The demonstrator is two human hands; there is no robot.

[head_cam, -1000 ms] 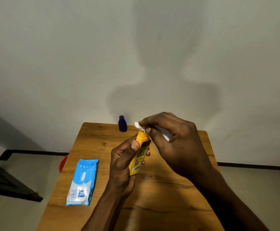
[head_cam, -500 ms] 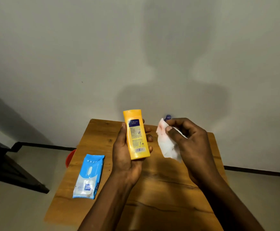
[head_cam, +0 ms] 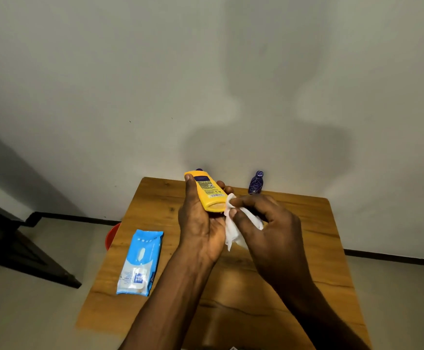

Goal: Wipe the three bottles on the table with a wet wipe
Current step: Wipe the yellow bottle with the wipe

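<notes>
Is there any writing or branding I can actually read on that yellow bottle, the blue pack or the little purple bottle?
Nothing can be quoted with certainty.
Yellow bottle: dark label panel, fine print and a barcode, all too small to read.
Blue wipes pack: small blue logo on the white flap, blurred and unreadable.
Purple patterned bottle: markings only, no legible words.
Wet wipe: no text.

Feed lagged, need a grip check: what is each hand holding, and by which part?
Left hand grips the yellow plastic bottle around its body. Right hand pinches the crumpled white wet wipe at its upper edge.
</notes>
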